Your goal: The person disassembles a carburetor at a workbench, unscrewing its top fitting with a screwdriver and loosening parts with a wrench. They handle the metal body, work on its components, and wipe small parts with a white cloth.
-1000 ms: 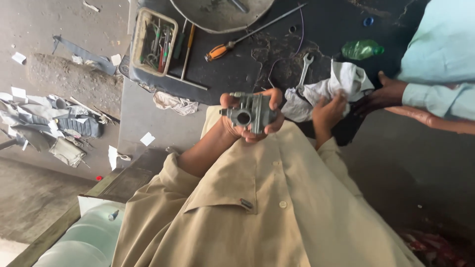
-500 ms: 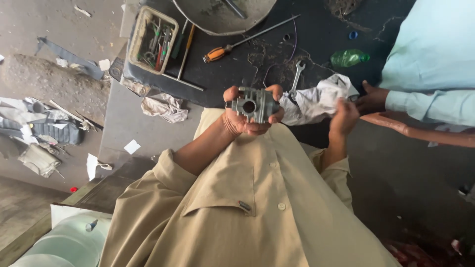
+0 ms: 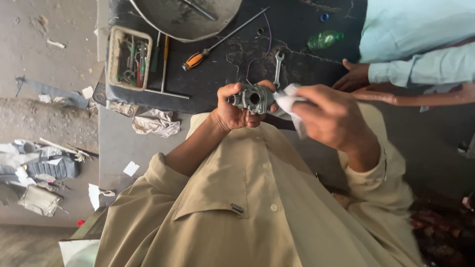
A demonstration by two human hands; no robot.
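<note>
Though cloth-wiped, metal part (image 3: 253, 97) in left hand (image 3: 236, 110).

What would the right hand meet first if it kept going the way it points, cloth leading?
Likely the grey metal part held in the left hand. The right hand points its white cloth at that part's side; the cloth seems to touch it already, though depth is unclear.

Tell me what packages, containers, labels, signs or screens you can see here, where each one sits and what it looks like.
Green clear plastic bottle: lying on its side on the dark workbench, top right.
Cream rectangular plastic tray: workbench's left end, holding small tools.
Blue bottle cap: round, just above the bottle.
No labels, signs or screens show.
</note>
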